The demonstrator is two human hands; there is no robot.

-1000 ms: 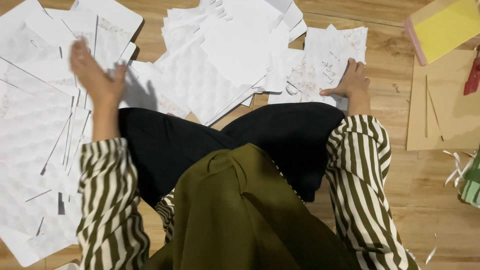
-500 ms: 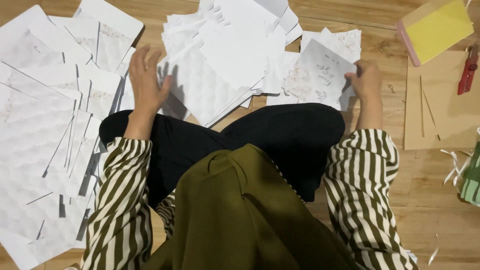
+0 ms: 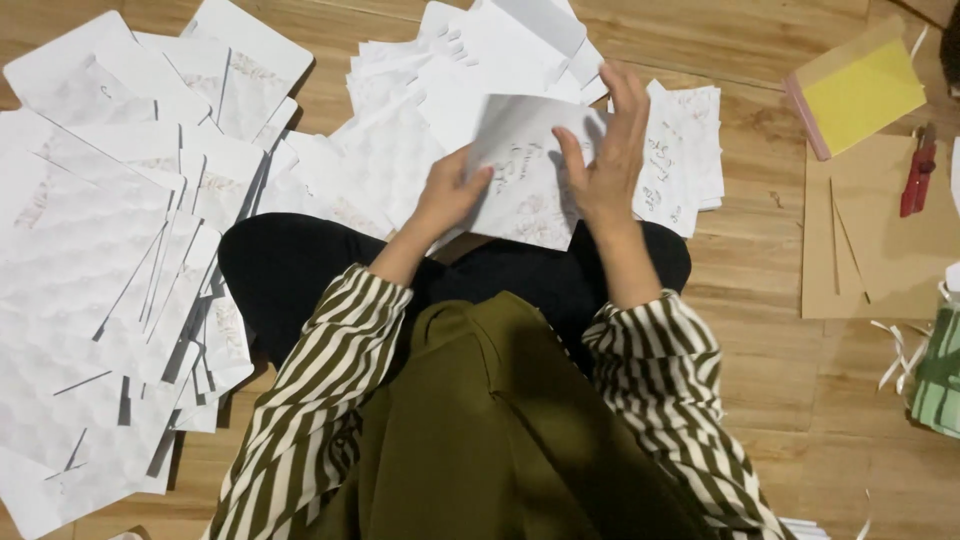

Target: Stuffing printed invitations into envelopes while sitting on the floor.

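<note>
Both hands are on one white card (image 3: pixel 525 170), held up over the lap. The left hand (image 3: pixel 450 195) has its grip closed on the card's lower left edge, thumb on top. The right hand (image 3: pixel 605 150) pinches the right side, fingers curled over the upper edge. The card is off the floor, tilted toward the camera, with faint script and a pale flower print on its face.

Just behind it lies a loose heap of white sheets (image 3: pixel 440 90), and a small stack of printed cards (image 3: pixel 685 145) sits just beside the right hand. A wide spread of patterned sheets (image 3: pixel 100 260) covers the wooden floor (image 3: pixel 760 400) on the left. Well off to the right are a brown board (image 3: pixel 880 235), a yellow pad (image 3: pixel 860 90) and a red cutter (image 3: pixel 917 175).

The risk, as it looks: pinched from both sides, the thin card could crease, or a loosened hold could drop it into the heap, where it would mix with lookalike sheets.
</note>
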